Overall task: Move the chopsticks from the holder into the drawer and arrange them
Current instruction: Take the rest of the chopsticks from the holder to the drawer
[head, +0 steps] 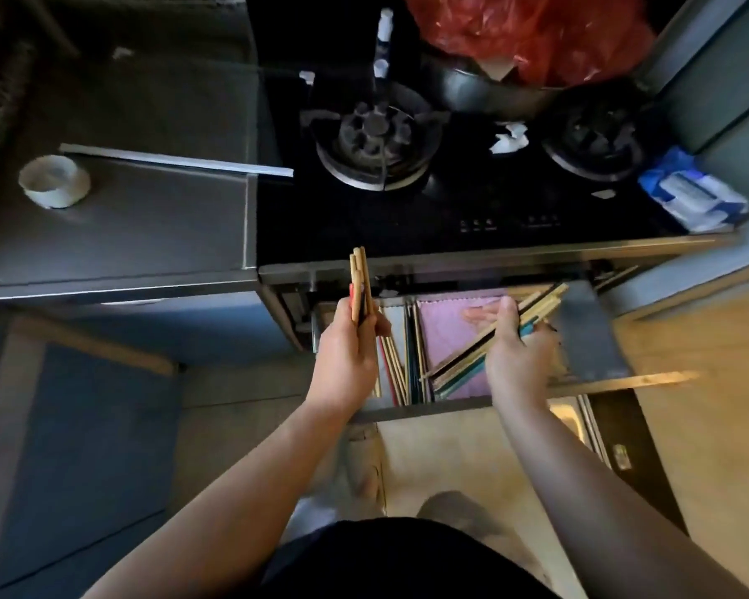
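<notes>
Dim kitchen light falls on a black hob point(407, 209) and the grey bench point(126, 218). Just below the hob the drawer point(429, 410) stands pulled out, and we place everything by it.

Our left hand point(347, 356) hovers over the drawer's left edge, fingers curled round a small bundle of chopsticks point(360, 274) held upright. Our right hand point(517, 361) is above the drawer's right half, gripping a larger bundle point(463, 352) that slants across the pink liner point(446, 317) of the wide compartment. Loose chopsticks point(392, 365) lie lengthwise in the narrow compartments on the drawer's left side. We see no holder anywhere around the drawer.

We judge this to be the laying-down step: both bundles are over the drawer and neither is released. The next move calls for turning the slanted bundle parallel to the drawer's dividers and lowering it close to the bottom. Only then should we loosen the fingers, so the sticks settle side by side instead of scattering. The upright bundle would need tipping flat in the same way.
</notes>
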Tool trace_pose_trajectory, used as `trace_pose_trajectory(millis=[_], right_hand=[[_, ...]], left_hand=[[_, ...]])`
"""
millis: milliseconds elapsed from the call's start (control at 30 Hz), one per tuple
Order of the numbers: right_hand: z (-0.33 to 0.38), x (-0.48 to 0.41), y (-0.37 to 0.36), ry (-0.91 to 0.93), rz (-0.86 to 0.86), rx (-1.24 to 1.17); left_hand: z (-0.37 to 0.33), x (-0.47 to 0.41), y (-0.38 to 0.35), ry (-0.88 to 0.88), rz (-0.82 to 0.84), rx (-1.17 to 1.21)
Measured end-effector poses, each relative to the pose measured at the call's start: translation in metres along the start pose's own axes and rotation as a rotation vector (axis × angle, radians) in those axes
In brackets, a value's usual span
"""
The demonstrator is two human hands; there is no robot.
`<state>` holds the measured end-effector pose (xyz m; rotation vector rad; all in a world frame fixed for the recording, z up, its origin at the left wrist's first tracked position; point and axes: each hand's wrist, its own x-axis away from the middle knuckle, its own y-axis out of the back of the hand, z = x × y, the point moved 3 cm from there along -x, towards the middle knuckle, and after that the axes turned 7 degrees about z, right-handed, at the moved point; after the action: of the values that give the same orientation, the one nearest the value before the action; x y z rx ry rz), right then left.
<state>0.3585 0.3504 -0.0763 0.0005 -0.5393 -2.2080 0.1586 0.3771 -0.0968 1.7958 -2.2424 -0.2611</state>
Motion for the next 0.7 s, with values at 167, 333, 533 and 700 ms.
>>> trace_pose_trajectory(millis=[167,333,533,700], right_hand=[[-0.031,-0.038,-0.020,0.015,0.036,0.027],[-0.080,-0.074,-0.047,-0.031,0.055,0.038],[-0.172,-0.129,-0.092,-0.125,0.190,-0.051],[-0.224,-0.163,-0.119,-0.176,0.239,-0.038]], left_hand=[[0.038,-0.030,-0.037,0.004,0.090,-0.111],[0.087,-0.052,-0.080,0.085,0.220,-0.185],[0.167,-0.082,-0.129,0.230,0.238,-0.252],[0.215,-0.098,-0.163,0.254,0.219,-0.290]])
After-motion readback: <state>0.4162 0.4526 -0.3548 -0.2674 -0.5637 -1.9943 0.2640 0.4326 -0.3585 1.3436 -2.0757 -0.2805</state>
